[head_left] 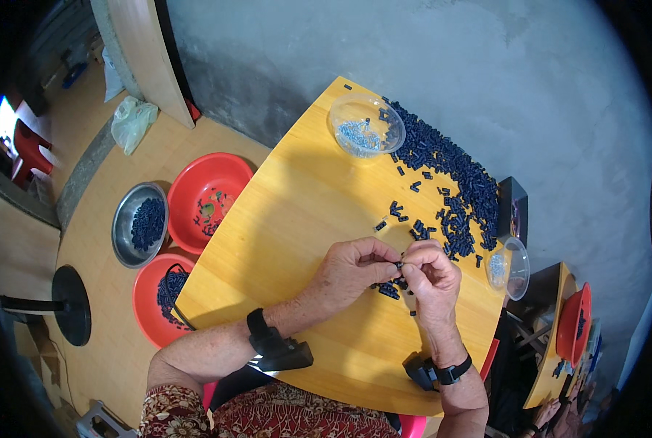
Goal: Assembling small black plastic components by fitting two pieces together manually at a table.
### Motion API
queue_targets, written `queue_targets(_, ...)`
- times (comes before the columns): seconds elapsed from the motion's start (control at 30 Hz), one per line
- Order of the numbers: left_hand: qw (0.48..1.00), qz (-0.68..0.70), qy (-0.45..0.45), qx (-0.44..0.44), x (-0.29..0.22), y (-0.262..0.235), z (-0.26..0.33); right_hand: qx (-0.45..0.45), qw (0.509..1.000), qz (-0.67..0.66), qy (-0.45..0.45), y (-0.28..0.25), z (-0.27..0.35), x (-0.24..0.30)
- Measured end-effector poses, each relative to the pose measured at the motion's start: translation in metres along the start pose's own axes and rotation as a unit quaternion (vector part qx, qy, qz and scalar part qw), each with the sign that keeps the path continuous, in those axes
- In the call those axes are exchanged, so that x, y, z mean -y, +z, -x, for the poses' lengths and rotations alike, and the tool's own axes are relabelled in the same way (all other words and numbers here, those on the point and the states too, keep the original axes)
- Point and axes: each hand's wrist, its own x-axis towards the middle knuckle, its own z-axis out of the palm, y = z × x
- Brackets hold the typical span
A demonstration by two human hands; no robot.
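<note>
- Left hand (351,271) and right hand (431,277) met over the yellow wooden table (296,219), fingertips pinched together on one small dark plastic part (399,264) held between them.
- Both hands were closed around that part, just above the table's near-right area.
- A few loose dark pieces (388,290) lay on the table right under the hands.
- A big heap of dark plastic pieces (453,175) spread along the table's far-right edge, well beyond the hands.
- Clear bowl (366,125) with small silvery bits sat at the table's far corner, touching the heap.
- Second clear bowl (508,269) sat at the table's right edge, near the right hand.
- Each wrist carried a black strap with a device; the left one (278,349) lay over the table's near edge.
- On the floor left of the table: upper red basin (209,201) with few pieces, metal bowl (140,225) of dark pieces beside it, lower red basin (164,296) partly under the table edge.
- White plastic bag (132,123) lay on the floor, farther left of the table.
</note>
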Motion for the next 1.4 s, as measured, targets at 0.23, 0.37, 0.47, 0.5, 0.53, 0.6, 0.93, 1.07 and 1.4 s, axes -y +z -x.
queue_targets(0.23, 0.999, -0.026, -0.010, -0.019, 0.001, -0.002, 0.000, -0.007, 0.977, 0.195, -0.081, 0.002, 0.001, 0.005)
queue_targets(0.37, 1.000, 0.003, -0.010, -0.005, 0.001, -0.001, 0.000, -0.030, 0.977, 0.195, -0.078, 0.001, 0.004, 0.010)
queue_targets(0.47, 1.000, 0.011, -0.010, -0.002, 0.001, -0.001, 0.002, -0.034, 0.964, 0.238, -0.113, 0.000, 0.005, 0.013)
queue_targets(0.5, 1.000, 0.004, -0.011, -0.001, 0.001, -0.002, 0.001, -0.021, 0.950, 0.274, -0.151, 0.000, 0.005, 0.015)
queue_targets(0.53, 1.000, 0.004, -0.012, 0.000, 0.001, -0.001, 0.002, -0.007, 0.932, 0.309, -0.187, 0.001, 0.004, 0.016)
queue_targets(0.6, 1.000, 0.009, -0.017, -0.001, -0.001, -0.001, 0.003, 0.003, 0.919, 0.331, -0.212, 0.002, 0.002, 0.015)
queue_targets(0.93, 0.999, 0.016, -0.041, -0.010, -0.002, -0.001, 0.004, 0.024, 0.894, 0.370, -0.252, 0.002, 0.004, 0.014)
queue_targets(1.07, 0.999, 0.016, -0.050, 0.001, -0.002, -0.002, 0.003, 0.026, 0.893, 0.373, -0.248, 0.002, 0.004, 0.016)
queue_targets(1.4, 0.983, 0.140, -0.117, 0.025, 0.002, -0.007, 0.003, 0.053, 0.837, 0.449, -0.308, 0.001, -0.001, 0.019)
